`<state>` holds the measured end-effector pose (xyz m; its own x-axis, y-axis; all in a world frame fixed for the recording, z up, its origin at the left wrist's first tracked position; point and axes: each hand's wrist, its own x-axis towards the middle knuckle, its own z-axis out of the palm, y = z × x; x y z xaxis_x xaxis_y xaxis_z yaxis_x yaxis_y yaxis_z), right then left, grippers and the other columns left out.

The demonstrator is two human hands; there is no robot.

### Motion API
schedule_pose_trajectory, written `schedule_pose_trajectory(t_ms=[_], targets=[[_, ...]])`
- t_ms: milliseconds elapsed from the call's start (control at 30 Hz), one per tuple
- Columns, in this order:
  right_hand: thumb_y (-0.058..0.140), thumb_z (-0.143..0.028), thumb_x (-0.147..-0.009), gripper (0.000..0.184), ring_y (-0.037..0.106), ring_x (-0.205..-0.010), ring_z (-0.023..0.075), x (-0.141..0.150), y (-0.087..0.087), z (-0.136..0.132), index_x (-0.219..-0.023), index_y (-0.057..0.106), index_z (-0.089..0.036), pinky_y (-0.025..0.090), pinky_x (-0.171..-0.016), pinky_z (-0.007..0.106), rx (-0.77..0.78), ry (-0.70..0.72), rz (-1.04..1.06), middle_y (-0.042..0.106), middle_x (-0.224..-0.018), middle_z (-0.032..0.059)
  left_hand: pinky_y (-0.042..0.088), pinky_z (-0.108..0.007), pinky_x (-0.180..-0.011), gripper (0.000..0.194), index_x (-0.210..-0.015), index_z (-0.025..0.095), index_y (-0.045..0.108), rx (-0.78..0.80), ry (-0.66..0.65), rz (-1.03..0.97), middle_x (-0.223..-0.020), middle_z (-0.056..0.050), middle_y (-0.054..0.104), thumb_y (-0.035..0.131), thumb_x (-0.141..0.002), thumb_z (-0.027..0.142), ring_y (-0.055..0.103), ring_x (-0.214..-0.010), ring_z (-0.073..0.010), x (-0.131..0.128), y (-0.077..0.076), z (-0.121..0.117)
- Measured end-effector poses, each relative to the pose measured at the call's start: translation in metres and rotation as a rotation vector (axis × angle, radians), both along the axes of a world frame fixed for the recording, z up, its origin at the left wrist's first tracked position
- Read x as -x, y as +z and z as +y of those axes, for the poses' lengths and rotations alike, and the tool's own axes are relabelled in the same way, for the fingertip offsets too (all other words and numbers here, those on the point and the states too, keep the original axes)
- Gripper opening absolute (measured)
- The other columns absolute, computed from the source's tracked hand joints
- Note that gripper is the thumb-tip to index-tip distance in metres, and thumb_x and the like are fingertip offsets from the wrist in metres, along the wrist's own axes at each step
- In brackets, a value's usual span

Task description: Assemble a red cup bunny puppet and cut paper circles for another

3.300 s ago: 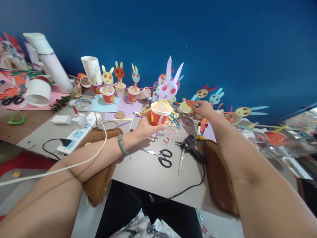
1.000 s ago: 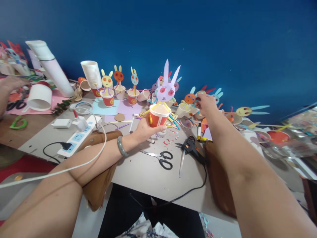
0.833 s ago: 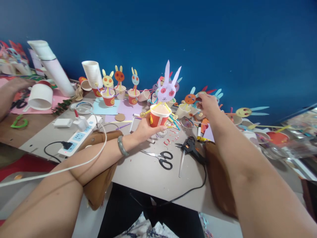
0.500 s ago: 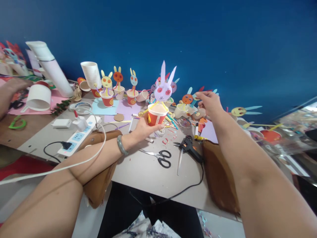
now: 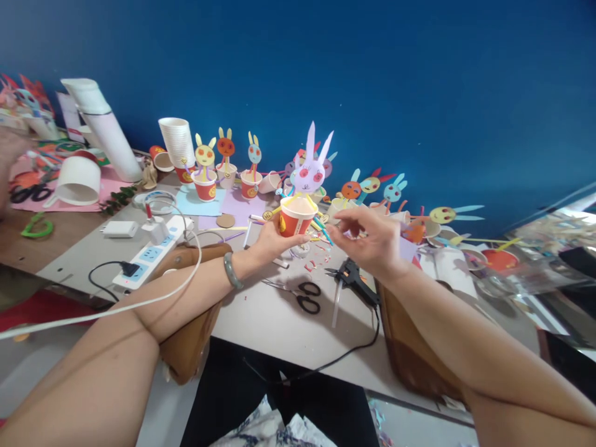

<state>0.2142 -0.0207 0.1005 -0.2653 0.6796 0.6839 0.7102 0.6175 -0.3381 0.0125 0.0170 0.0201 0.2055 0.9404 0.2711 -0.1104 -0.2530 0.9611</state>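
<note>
My left hand (image 5: 274, 243) is wrapped around a red and white paper cup (image 5: 298, 218) from the left, thumb across its lower front. A lilac paper rabbit head (image 5: 310, 176) with long ears, pink eyes and a drawn mouth stands above the cup, and yellow strips show at the rim. To the right of the cup, my right hand (image 5: 367, 242) has bent fingers, with thumb and forefinger apart. I see nothing between them. Beneath it lies a black glue gun (image 5: 352, 279). Scissors (image 5: 307, 297) with black handles rest left of the gun.
Several rabbit cups, one with a yellow head (image 5: 205, 156), line the wall. On the left are stacked cups (image 5: 177, 144), a tilted white bottle (image 5: 105, 133) and a power strip (image 5: 153, 253) with cables. Another person's hand (image 5: 12, 149) shows far left. A brown pouch (image 5: 405, 341) lies right.
My right hand has come down and left from the rabbit cups at the back right toward the held cup. My left hand keeps the cup in nearly the same place.
</note>
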Motion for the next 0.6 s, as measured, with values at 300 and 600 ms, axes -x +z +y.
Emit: schedule_pose_trajectory(t_ms=[300, 600], targets=[[0.064, -0.038, -0.095, 0.018, 0.055, -0.05, 0.0164, 0.016, -0.008, 0.002, -0.112, 0.069, -0.033, 0.038, -0.049, 0.032, 0.247, 0.062, -0.033, 0.069, -0.068, -0.0024, 0.058, -0.042, -0.099, 0.078, -0.128, 0.016, 0.06, -0.02, -0.089, -0.039, -0.13, -0.016, 0.072, 0.092, -0.065, 0.049, 0.069, -0.118, -0.0295, -0.001, -0.001, 0.003], [0.068, -0.044, -0.093, 0.02, 0.051, -0.049, 0.0147, 0.017, 0.01, 0.009, -0.08, 0.065, -0.029, 0.038, -0.05, 0.031, 0.335, 0.102, -0.042, 0.062, -0.062, -0.0026, 0.056, -0.046, -0.101, 0.08, -0.122, 0.015, 0.062, 0.043, -0.126, 0.006, -0.126, -0.015, 0.072, 0.098, -0.056, 0.043, 0.069, -0.116, -0.032, 0.0, -0.001, 0.003]])
